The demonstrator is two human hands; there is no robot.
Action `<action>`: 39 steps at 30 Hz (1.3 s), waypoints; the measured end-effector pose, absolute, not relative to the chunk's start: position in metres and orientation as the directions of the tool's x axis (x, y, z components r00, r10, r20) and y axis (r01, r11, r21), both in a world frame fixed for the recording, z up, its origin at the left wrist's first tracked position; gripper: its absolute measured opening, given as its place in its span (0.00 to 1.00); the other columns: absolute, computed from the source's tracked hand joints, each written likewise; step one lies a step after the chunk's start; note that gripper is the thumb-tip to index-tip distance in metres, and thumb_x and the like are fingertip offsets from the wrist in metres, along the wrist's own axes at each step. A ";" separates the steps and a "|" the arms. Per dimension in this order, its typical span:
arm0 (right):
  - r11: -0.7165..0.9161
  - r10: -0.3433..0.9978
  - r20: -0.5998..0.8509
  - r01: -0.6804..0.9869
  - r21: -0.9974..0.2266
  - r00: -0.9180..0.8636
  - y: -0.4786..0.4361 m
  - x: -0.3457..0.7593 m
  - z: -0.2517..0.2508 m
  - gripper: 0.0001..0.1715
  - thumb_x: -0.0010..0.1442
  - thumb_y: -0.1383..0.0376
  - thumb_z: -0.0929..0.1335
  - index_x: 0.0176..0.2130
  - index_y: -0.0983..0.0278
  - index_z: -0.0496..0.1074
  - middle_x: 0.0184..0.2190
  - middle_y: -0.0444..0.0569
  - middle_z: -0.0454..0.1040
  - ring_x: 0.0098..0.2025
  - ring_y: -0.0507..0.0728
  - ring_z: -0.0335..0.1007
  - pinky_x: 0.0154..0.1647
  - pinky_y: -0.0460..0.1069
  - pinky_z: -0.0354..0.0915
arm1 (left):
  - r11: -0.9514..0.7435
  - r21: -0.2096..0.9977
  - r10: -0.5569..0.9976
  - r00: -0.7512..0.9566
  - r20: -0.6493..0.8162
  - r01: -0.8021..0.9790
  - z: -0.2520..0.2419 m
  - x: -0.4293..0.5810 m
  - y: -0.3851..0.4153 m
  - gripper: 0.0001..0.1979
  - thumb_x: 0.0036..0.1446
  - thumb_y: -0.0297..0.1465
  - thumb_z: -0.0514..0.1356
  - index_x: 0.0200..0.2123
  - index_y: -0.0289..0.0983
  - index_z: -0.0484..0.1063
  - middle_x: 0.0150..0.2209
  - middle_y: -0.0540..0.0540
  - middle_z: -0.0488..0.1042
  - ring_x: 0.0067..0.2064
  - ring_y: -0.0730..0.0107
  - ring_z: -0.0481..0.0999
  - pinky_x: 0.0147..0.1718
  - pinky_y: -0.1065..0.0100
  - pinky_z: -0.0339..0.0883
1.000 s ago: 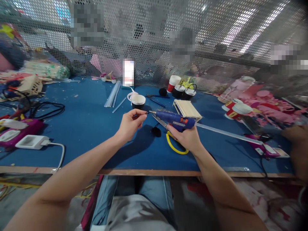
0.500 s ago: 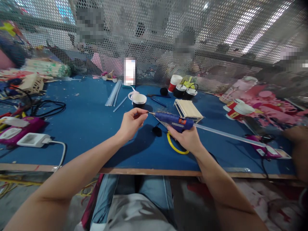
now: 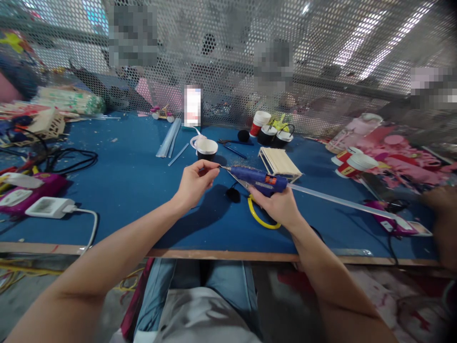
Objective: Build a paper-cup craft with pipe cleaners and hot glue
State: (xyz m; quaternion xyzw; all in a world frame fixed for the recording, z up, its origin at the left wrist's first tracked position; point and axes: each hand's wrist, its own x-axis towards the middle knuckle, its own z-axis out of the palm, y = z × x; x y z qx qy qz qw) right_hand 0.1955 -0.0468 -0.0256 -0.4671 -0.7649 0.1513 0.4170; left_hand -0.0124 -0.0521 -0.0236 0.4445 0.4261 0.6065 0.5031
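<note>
My right hand [image 3: 277,205] grips a blue glue gun [image 3: 257,179] with a long clear glue stick [image 3: 339,202] trailing to the right. The gun's metal tip points left and touches a thin dark stick [image 3: 210,166] pinched in the fingers of my left hand [image 3: 194,183]. Both hands hover above the blue table [image 3: 135,181]. Under the gun lie yellow-handled scissors [image 3: 257,217] and a small black pom-pom [image 3: 233,193].
A black paper cup [image 3: 206,149] stands just behind my hands, a stack of wooden sticks [image 3: 279,162] to its right. More cups [image 3: 271,133] stand at the back, clear glue sticks [image 3: 168,139] at back left. A white power adapter [image 3: 48,207] and cables lie left. Another person's hand [image 3: 437,200] shows at right.
The glue gun's tip has closed the small gap to the stick in my left hand and now touches it. The view shifted slightly.
</note>
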 end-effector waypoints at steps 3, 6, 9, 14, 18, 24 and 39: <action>0.515 0.842 0.497 0.592 -0.620 -0.211 -0.047 0.195 -0.026 0.08 0.47 0.62 0.69 0.32 0.58 0.74 0.28 0.46 0.75 0.37 0.61 0.72 0.40 0.55 0.68 | -0.134 0.964 0.988 -0.103 0.113 -0.229 -0.024 -0.013 -0.052 0.08 0.44 0.30 0.63 0.29 0.34 0.70 0.18 0.54 0.63 0.19 0.83 0.59 0.18 0.77 0.53; 0.516 0.841 0.498 0.588 -0.623 -0.211 -0.047 0.195 -0.025 0.08 0.47 0.62 0.69 0.32 0.58 0.74 0.29 0.46 0.75 0.37 0.62 0.72 0.39 0.55 0.69 | -0.136 0.964 0.988 -0.104 0.114 -0.229 -0.024 -0.013 -0.052 0.08 0.44 0.30 0.63 0.29 0.34 0.70 0.18 0.54 0.63 0.19 0.83 0.59 0.18 0.77 0.53; 0.520 0.836 0.508 0.591 -0.616 -0.207 -0.047 0.196 -0.026 0.08 0.47 0.62 0.69 0.32 0.57 0.74 0.30 0.46 0.76 0.38 0.62 0.72 0.39 0.56 0.69 | -0.141 0.962 0.987 -0.104 0.119 -0.234 -0.024 -0.013 -0.051 0.07 0.44 0.29 0.62 0.29 0.34 0.69 0.18 0.54 0.63 0.19 0.83 0.59 0.18 0.76 0.53; 0.518 0.834 0.516 0.602 -0.608 -0.196 -0.047 0.196 -0.026 0.08 0.47 0.61 0.69 0.32 0.57 0.74 0.30 0.46 0.76 0.38 0.62 0.72 0.40 0.57 0.68 | -0.145 0.957 0.988 -0.094 0.125 -0.253 -0.025 -0.014 -0.051 0.07 0.44 0.29 0.63 0.29 0.34 0.70 0.18 0.54 0.63 0.19 0.83 0.59 0.18 0.76 0.53; 0.511 0.834 0.521 0.610 -0.605 -0.182 -0.050 0.193 -0.021 0.08 0.47 0.61 0.69 0.31 0.59 0.73 0.29 0.47 0.75 0.36 0.61 0.73 0.37 0.54 0.69 | -0.138 0.951 0.989 -0.083 0.120 -0.275 -0.024 -0.014 -0.051 0.07 0.44 0.29 0.62 0.29 0.33 0.69 0.17 0.54 0.62 0.19 0.83 0.59 0.17 0.76 0.52; 0.487 0.850 0.503 0.605 -0.631 -0.160 -0.053 0.190 -0.015 0.06 0.48 0.61 0.69 0.28 0.61 0.71 0.23 0.46 0.74 0.30 0.59 0.72 0.32 0.52 0.69 | -0.149 0.950 0.989 -0.050 0.141 -0.276 -0.026 -0.014 -0.051 0.07 0.45 0.29 0.63 0.29 0.33 0.69 0.17 0.54 0.62 0.19 0.83 0.59 0.17 0.76 0.52; 0.467 0.867 0.472 0.592 -0.657 -0.161 -0.053 0.188 -0.017 0.07 0.48 0.61 0.69 0.28 0.62 0.69 0.26 0.46 0.74 0.29 0.57 0.72 0.33 0.52 0.69 | -0.168 0.951 0.986 -0.035 0.165 -0.259 -0.027 -0.015 -0.051 0.07 0.45 0.29 0.63 0.29 0.34 0.70 0.18 0.53 0.63 0.19 0.83 0.60 0.17 0.76 0.53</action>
